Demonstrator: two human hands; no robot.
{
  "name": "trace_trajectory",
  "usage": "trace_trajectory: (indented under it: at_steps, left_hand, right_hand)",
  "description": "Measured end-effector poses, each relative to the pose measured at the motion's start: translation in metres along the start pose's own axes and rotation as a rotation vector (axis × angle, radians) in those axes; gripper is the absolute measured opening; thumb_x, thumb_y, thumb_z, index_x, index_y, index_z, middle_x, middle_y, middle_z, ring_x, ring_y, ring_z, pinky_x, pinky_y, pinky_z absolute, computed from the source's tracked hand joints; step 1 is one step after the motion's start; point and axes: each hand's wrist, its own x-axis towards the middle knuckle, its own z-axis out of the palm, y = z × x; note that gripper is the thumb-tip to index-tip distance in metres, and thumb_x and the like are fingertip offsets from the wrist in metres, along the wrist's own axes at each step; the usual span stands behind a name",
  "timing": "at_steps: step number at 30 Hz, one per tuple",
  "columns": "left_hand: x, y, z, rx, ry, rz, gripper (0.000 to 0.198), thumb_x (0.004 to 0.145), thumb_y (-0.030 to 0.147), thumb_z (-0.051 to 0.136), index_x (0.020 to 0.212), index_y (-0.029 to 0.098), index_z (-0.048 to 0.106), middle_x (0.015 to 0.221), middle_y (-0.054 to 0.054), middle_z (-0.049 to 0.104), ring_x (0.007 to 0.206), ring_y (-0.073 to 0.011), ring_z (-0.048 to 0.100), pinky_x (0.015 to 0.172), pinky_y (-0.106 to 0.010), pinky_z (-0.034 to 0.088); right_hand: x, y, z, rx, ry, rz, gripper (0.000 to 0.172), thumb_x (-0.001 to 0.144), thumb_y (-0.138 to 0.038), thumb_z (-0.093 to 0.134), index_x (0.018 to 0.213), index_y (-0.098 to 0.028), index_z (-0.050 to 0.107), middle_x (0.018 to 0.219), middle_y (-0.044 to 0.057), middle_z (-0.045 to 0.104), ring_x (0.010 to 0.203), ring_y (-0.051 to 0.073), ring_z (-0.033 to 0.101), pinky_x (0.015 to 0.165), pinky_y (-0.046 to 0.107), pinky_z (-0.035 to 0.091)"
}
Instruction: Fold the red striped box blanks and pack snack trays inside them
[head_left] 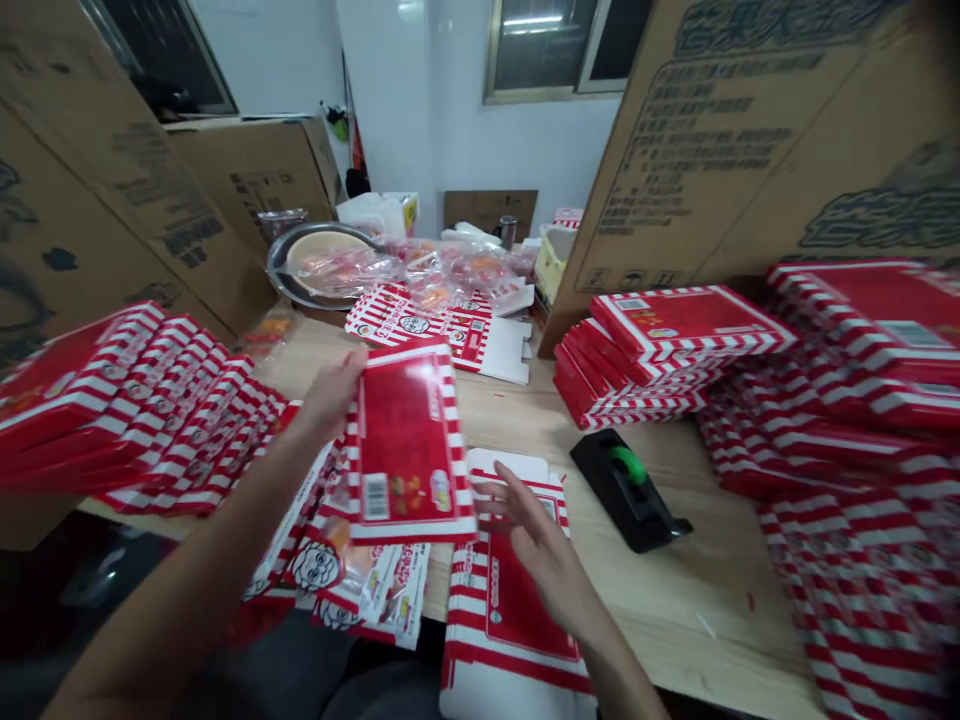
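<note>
Wooden table (pixel 675 605) beneath — left hand (pixel 335 392) holds red box (pixel 409 440) by upper-left corner.

A light strip (pixel 532 20) is mirrored in the window (pixel 544 55); the held box (pixel 405 430) is marked by glare; near the surface (pixel 712 580)'s right edge, stacked boxes (pixel 862 590) are blurred.

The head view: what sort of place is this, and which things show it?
Probably a packing room: stacked red-and-white boxes, a tape dispenser on the wooden table, and large cardboard cartons at both sides.
</note>
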Motion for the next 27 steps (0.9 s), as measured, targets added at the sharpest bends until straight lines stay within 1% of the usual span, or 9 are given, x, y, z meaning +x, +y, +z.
trace_trajectory:
  at_steps: [4,8,12,14,16,18,20,24,27]
  left_hand:
    - [-0.007,-0.003,0.054,-0.283,-0.114,0.138,0.029,0.08,0.045,0.05,0.096,0.021,0.051,0.09,-0.001,0.066,0.08,-0.0172,0.063,0.072,-0.031,0.051]
    - [-0.009,0.009,0.071,-0.348,-0.296,0.312,0.045,0.079,0.044,0.054,0.119,0.026,0.044,0.109,-0.006,0.063,0.101,-0.0203,0.059,0.087,-0.035,0.045]
    - [-0.009,0.014,0.072,-0.053,-0.452,0.286,0.053,0.08,0.042,0.052,0.129,0.028,0.038,0.127,-0.007,0.053,0.114,-0.0234,0.051,0.094,-0.037,0.04]
    - [-0.005,-0.002,0.065,0.239,-0.49,0.293,0.05,0.08,0.042,0.05,0.127,0.026,0.042,0.132,-0.008,0.049,0.121,-0.0243,0.045,0.099,-0.038,0.035]
    - [0.003,-0.029,0.05,0.592,-0.408,0.301,0.048,0.077,0.04,0.051,0.122,0.023,0.047,0.134,-0.011,0.046,0.126,-0.0263,0.038,0.104,-0.041,0.027]
    - [0.013,-0.06,0.029,0.888,-0.222,0.213,0.052,0.072,0.038,0.054,0.119,0.017,0.049,0.135,-0.016,0.044,0.129,-0.0331,0.031,0.104,-0.047,0.02]
    - [0.023,-0.087,0.007,0.986,-0.126,0.092,0.061,0.066,0.039,0.057,0.118,0.01,0.048,0.132,-0.024,0.044,0.127,-0.0411,0.03,0.101,-0.053,0.02]
    - [0.04,-0.113,-0.018,0.922,-0.142,0.009,0.07,0.057,0.046,0.061,0.116,0.009,0.049,0.117,-0.023,0.056,0.117,-0.041,0.043,0.092,-0.046,0.035]
    - [0.047,-0.112,-0.023,0.82,-0.136,0.008,0.072,0.051,0.052,0.064,0.11,0.013,0.051,0.111,-0.019,0.06,0.112,-0.037,0.049,0.087,-0.039,0.04]
  right_hand:
    - [0.018,-0.028,-0.003,-0.162,0.066,-0.158,0.038,0.084,-0.029,0.051,0.121,-0.034,0.044,0.119,0.004,0.059,0.105,0.022,0.058,0.086,0.035,0.049]
    - [0.023,-0.059,-0.05,-0.542,0.269,-0.384,0.027,0.082,-0.021,0.054,0.108,-0.026,0.053,0.108,0.005,0.063,0.098,0.022,0.059,0.089,0.038,0.045]
    - [0.025,-0.094,-0.097,-1.19,0.528,-0.862,0.029,0.078,-0.01,0.054,0.1,-0.028,0.06,0.112,0.003,0.062,0.11,0.022,0.053,0.106,0.05,0.021]
    - [0.03,-0.105,-0.118,-1.346,0.609,-0.965,0.027,0.079,-0.009,0.052,0.096,-0.027,0.061,0.111,0.003,0.062,0.114,0.022,0.05,0.106,0.053,0.016]
    - [0.036,-0.11,-0.137,-1.394,0.654,-1.007,0.026,0.081,-0.008,0.049,0.095,-0.025,0.063,0.11,0.004,0.062,0.117,0.023,0.047,0.106,0.053,0.018]
    - [0.043,-0.114,-0.154,-1.391,0.72,-1.012,0.027,0.08,-0.007,0.047,0.094,-0.024,0.063,0.109,0.006,0.063,0.117,0.024,0.047,0.105,0.051,0.022]
    - [0.05,-0.118,-0.167,-1.308,0.852,-0.964,0.027,0.079,-0.007,0.048,0.095,-0.021,0.063,0.108,0.009,0.063,0.113,0.024,0.051,0.101,0.048,0.029]
    - [0.074,-0.129,-0.178,-0.823,1.132,-0.55,0.031,0.076,-0.025,0.06,0.102,-0.007,0.058,0.099,0.019,0.063,0.089,0.024,0.061,0.075,0.034,0.045]
    - [0.097,-0.128,-0.184,-0.667,1.115,-0.31,0.046,0.08,-0.039,0.052,0.097,0.003,0.057,0.078,0.019,0.064,0.066,0.018,0.061,0.056,0.03,0.042]
